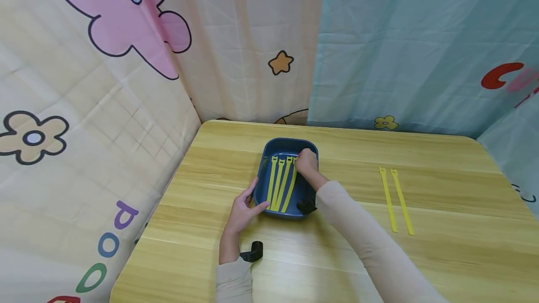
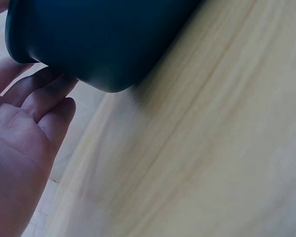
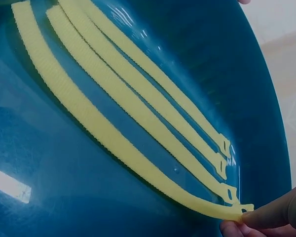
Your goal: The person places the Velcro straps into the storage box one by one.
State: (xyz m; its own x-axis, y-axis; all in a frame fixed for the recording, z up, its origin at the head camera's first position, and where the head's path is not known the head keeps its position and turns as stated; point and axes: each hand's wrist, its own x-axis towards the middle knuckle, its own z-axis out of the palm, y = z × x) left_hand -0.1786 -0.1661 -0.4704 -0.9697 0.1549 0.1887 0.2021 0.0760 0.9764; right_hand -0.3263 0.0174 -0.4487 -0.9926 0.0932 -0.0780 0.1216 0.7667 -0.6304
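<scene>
A dark blue plastic tray (image 1: 283, 215) stands on the table with several yellow hook-and-loop cable ties lying side by side inside. My right hand (image 1: 306, 162) is over the tray's far right part. Thumb and finger of it pinch the slotted head of the rightmost cable tie (image 3: 113, 145), which bows along the tray floor in the right wrist view. The other ties (image 3: 138, 89) lie beside it with their slotted heads toward the same wall. At the near left corner my left hand (image 1: 242, 212) holds the tray, thumb over the rim and fingers (image 2: 49, 96) against the outer wall.
Two more yellow cable ties (image 1: 396, 200) lie almost parallel on the wooden table (image 1: 455, 191), right of the tray. Printed curtains (image 1: 252, 22) hang behind and to the left of the table. A black wrist camera (image 1: 252, 252) sits on the left wrist.
</scene>
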